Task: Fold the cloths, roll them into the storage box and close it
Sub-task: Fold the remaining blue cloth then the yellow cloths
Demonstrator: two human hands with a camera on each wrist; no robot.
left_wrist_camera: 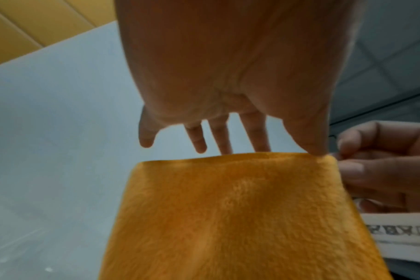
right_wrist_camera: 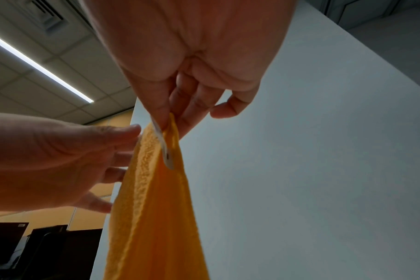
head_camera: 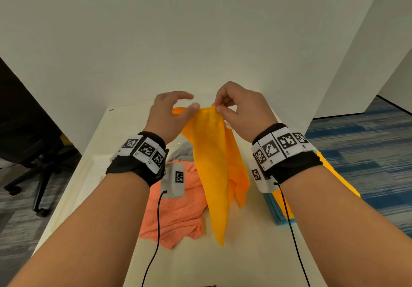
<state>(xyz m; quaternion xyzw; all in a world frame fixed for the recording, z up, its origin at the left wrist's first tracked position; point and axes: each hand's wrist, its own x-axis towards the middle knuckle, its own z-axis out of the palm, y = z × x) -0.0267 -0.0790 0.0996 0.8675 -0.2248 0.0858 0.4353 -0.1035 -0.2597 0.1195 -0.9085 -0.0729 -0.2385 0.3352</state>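
An orange cloth (head_camera: 214,164) (left_wrist_camera: 228,217) (right_wrist_camera: 156,217) hangs in the air above the white table (head_camera: 245,253). My right hand (head_camera: 217,107) (right_wrist_camera: 169,123) (left_wrist_camera: 348,161) pinches its top corner, by the white care tag (right_wrist_camera: 165,151), between thumb and fingers. My left hand (head_camera: 190,101) (left_wrist_camera: 290,151) (right_wrist_camera: 122,144) is beside it with its fingers spread and straight. Its thumb tip touches the cloth's top edge, and its fingers lie behind the cloth. No storage box is clearly in view.
A crumpled salmon cloth (head_camera: 176,211) lies on the table under my left wrist, with a grey cloth (head_camera: 182,153) behind it. Blue and yellow cloths (head_camera: 278,211) lie at the right edge. A white partition (head_camera: 200,41) stands behind; an office chair (head_camera: 33,153) is left.
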